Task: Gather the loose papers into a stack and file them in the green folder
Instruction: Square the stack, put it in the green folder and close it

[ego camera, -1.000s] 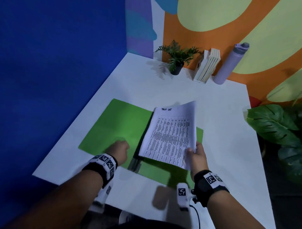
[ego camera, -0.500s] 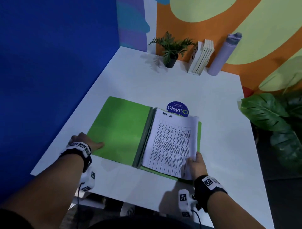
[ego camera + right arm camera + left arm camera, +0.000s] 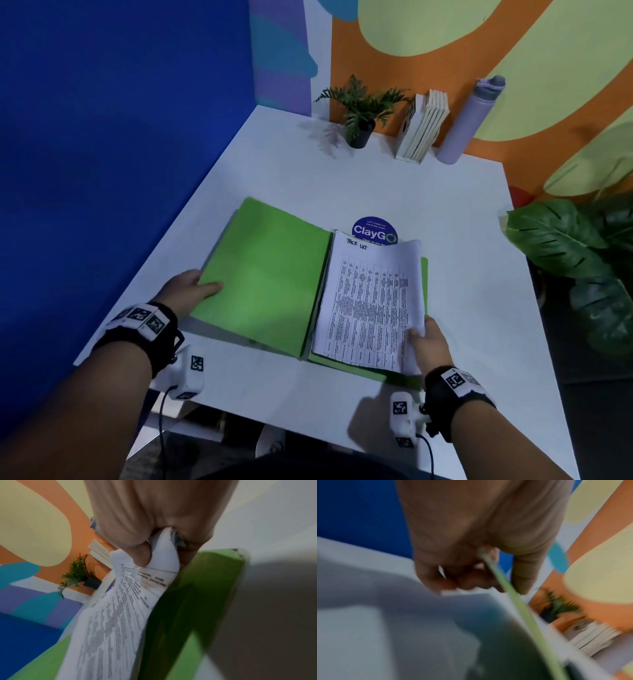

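papers [image 3: 368, 305]: a thin, light, floppy stack of white printed sheets, likely to bow and fan apart; best held at one corner or along an edge with the rest lying flat
papers' look: a dense table of small print, a handwritten title at the top, far edge curling upward; they lie on the right half of the open folder
right hand [image 3: 430, 344]: thumb on top and fingers beneath, pinching the near right corner of the papers
green folder [image 3: 270, 274]: bright green card, stiffer than the sheets yet it bends; open on the white table [image 3: 462, 260], its left cover lifted off the surface
left hand [image 3: 186, 289]: fingers curled round the left cover's outer edge, thumb on its top face
beyond: a blue round sticker [image 3: 375, 230] just past the folder; a potted plant [image 3: 359, 113], books [image 3: 423, 126] and a lilac bottle [image 3: 469, 120] by the wall
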`<state>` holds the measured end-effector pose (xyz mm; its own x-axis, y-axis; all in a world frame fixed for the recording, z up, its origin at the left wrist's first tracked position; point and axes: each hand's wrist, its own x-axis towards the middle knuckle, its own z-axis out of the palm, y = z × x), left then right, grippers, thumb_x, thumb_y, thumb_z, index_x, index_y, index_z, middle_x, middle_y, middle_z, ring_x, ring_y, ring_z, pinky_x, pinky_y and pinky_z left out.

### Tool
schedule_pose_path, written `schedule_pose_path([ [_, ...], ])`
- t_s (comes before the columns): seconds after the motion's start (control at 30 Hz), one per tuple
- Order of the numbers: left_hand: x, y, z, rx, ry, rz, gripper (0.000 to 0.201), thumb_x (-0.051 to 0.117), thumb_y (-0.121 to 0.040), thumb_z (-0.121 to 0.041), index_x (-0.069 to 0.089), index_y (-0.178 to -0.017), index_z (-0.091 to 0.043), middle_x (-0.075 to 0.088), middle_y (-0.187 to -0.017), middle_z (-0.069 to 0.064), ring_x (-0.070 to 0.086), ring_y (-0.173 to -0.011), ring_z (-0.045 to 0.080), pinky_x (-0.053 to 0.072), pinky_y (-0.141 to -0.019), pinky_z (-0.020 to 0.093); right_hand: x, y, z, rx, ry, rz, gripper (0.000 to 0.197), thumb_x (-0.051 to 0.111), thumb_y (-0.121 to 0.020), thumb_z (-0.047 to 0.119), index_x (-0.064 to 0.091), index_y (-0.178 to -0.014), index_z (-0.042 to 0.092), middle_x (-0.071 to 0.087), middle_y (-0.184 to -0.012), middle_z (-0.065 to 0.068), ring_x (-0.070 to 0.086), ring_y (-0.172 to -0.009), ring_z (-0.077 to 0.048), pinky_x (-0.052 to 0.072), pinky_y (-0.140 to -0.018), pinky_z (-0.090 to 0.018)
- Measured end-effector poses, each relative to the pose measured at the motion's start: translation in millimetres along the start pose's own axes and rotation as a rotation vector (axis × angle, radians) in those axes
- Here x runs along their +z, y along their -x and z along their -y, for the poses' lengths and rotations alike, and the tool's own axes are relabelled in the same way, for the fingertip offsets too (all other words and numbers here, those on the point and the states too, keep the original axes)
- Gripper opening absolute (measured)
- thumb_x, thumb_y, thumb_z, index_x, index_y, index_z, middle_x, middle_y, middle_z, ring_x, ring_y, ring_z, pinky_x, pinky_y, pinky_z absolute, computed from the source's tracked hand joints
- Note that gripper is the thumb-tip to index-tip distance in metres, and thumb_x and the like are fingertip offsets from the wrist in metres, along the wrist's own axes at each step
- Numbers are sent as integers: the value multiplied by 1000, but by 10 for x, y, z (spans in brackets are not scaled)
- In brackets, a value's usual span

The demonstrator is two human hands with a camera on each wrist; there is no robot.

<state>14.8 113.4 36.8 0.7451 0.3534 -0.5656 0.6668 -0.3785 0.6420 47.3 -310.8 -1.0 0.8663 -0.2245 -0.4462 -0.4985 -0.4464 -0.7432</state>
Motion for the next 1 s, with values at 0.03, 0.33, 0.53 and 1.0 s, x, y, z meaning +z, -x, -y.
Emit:
schedule_pose_path([
  [0.03, -27, 82, -86, 42, 130, 58, 27, 66, -86, -33, 60, -110, -23, 65, -116, -2, 61, -107, 23, 46, -93, 39, -29, -18, 17, -11, -27, -4, 27, 46, -94, 11, 49, -121, 12, 60, -102, -13, 58, -91, -31, 48, -84, -40],
  [0.33, 348, 877, -1086, 418, 247, 303, 64, 54, -77, -5, 53, -127, -45, 71, -115, -4, 69, -104, 25, 55, -90, 49, -43, -135, 187, -69, -212, -18, 41, 51, -88, 25, 46, -129, 26, 58, -124, -9, 57, -109, -29, 44, -103, -53],
  [0.53, 666, 1118, -1318, 475, 85, 295, 68, 48, -79, -7, 44, -117, -64, 71, -109, -4, 66, -97, 25, 53, -89, 42, -130, 14, 95, -107, 47, -23, 41, 43, -96, 14, 42, -136, 15, 55, -118, -5, 52, -100, -23, 40, -89, -30],
  [1.0, 1061, 1147, -1468, 390, 81, 371, 72, 47, -76, -19, 36, -134, -59, 69, -115, -4, 67, -97, 23, 50, -76, 32, -77, 13, 211, -112, -48, 10, 47, 43, -97, 14, 34, -143, 14, 41, -148, -11, 41, -133, -29, 32, -108, -34],
])
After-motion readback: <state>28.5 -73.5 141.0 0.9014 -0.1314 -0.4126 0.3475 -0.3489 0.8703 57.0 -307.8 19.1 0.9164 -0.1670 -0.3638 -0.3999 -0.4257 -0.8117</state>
